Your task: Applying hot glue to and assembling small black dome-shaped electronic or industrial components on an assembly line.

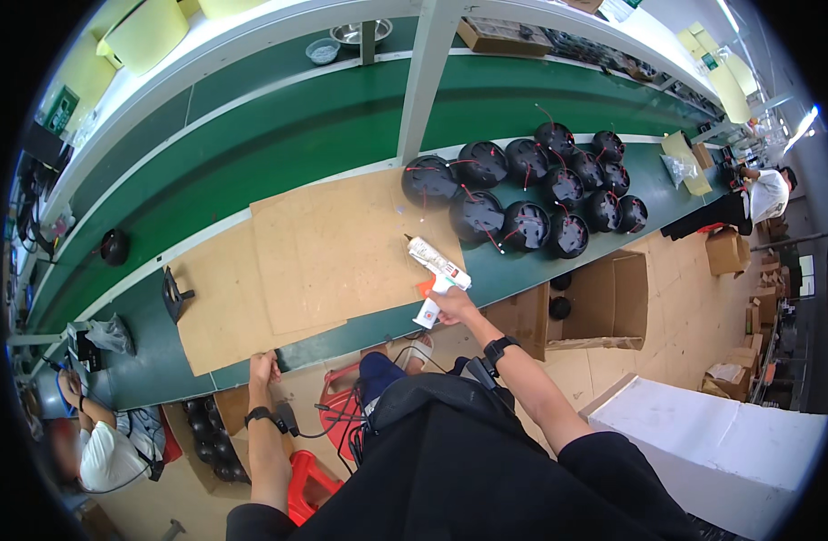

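Note:
My right hand (452,305) is wrapped round the handle of a white glue gun (439,270) with an orange-red trigger. Its nozzle points up and away to the left, over the brown cardboard sheets (315,243) on the green bench. Loosely curled into a fist, my left hand (265,367) rests at the bench's front edge, by the near corner of the cardboard; nothing shows in it. To the right of the cardboard stand several round black housings (527,225) with thin red wires. A black curved part (173,295) lies on the cardboard's left end.
A green conveyor belt (324,117) runs behind the bench, with a black ball (115,246) on it. An upright post (423,81) rises behind the cardboard. Below are an open carton (612,298), a white box (712,442) and red stools (310,487). Other people sit left and stand far right.

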Tool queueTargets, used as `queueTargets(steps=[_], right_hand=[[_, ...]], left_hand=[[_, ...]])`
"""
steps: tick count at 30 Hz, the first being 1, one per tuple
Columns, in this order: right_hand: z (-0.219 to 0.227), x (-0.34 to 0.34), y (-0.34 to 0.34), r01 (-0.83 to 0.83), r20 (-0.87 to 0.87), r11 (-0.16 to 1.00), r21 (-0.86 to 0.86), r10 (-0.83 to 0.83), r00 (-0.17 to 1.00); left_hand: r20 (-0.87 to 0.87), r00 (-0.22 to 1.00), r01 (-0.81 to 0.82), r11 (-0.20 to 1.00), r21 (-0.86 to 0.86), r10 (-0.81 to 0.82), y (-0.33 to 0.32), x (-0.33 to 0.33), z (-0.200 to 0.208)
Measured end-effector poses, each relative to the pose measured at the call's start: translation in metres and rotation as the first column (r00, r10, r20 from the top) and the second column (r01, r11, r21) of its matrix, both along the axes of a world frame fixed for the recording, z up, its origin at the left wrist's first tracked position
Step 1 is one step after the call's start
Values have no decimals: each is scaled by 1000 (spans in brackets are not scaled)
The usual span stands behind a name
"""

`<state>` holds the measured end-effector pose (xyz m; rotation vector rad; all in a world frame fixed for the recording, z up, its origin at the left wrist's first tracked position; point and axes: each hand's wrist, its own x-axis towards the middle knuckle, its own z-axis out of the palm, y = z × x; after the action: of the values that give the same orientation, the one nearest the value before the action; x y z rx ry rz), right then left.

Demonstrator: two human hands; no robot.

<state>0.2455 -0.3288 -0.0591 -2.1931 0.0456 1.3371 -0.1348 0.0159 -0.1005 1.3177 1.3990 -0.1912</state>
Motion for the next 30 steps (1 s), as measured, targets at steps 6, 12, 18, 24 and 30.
queueTargets(steps=[6, 12, 18, 24, 30], right_hand=[[-6, 5, -1, 11, 1, 999, -32, -11, 1000], [-24, -2, 5, 130, -86, 988, 86, -123, 989], [-40, 13, -18, 308, -199, 939, 155, -276, 940], [-51, 10, -17, 270, -254, 960, 68, -245, 936], [-58, 24, -33, 237, -325, 971, 32, -215, 921]], left_hand=[[4, 1000, 3, 1000, 13, -3, 0, 4, -3], [90, 995, -30, 998, -60, 35, 2, -22, -7], [28, 998, 48, 999, -15, -48, -3, 17, 6], [35, 990, 139, 961, -240, -135, 2, -10, 10], [248, 790, 601, 788, -134, -561, 121, -3, 49]])
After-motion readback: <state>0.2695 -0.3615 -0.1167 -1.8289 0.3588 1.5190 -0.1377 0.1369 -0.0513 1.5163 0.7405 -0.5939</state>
